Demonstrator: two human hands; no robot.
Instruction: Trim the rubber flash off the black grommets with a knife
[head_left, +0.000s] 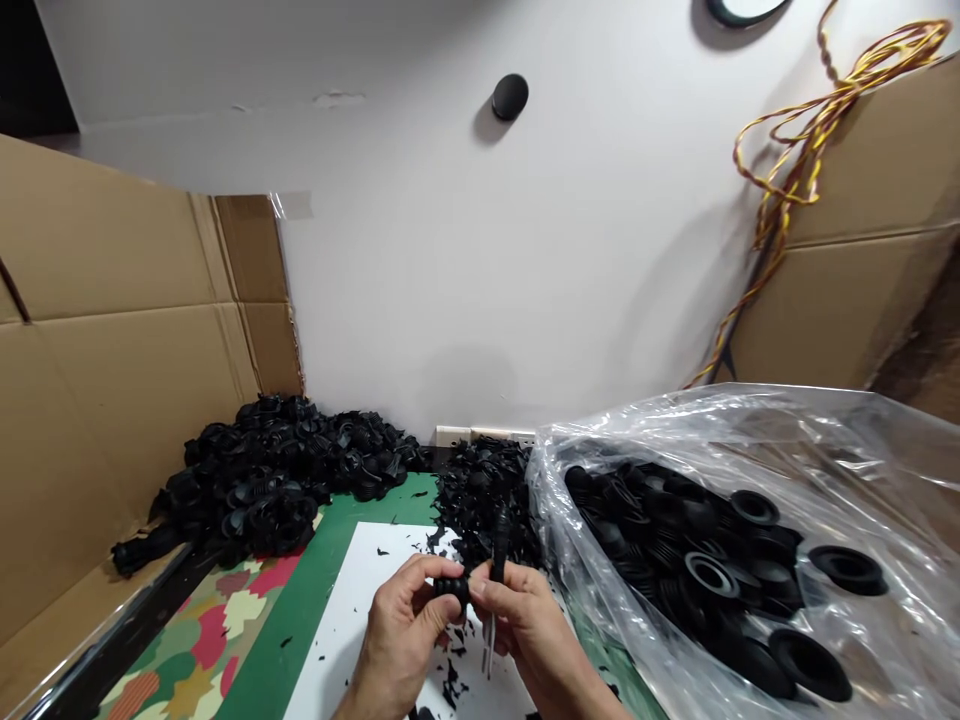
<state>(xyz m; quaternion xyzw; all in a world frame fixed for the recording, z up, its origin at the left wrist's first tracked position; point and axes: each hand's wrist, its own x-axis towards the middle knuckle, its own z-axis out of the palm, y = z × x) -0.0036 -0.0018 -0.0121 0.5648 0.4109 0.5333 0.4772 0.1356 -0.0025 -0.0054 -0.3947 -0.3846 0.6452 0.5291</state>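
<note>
The left hand (401, 615) pinches a small black ribbed part (451, 588) between thumb and fingers, while the right hand (525, 608) has its fingers closed around a slim tool (500, 550), dark at the upper end and metallic below; whether the right fingertips also press on the part cannot be told. Under the fingers lies a white sheet (335, 600) strewn with black shreds, and just beyond them rises a heap of scraps (484, 485). Farther out to the left of the fingers sits a large pile of black pieces (277, 480); to their right, a clear plastic bag (551, 490) holds many round black parts (712, 575). The scraps suggest much work is already done, though this part seems unfinished; which parts remain untouched is unclear.
</note>
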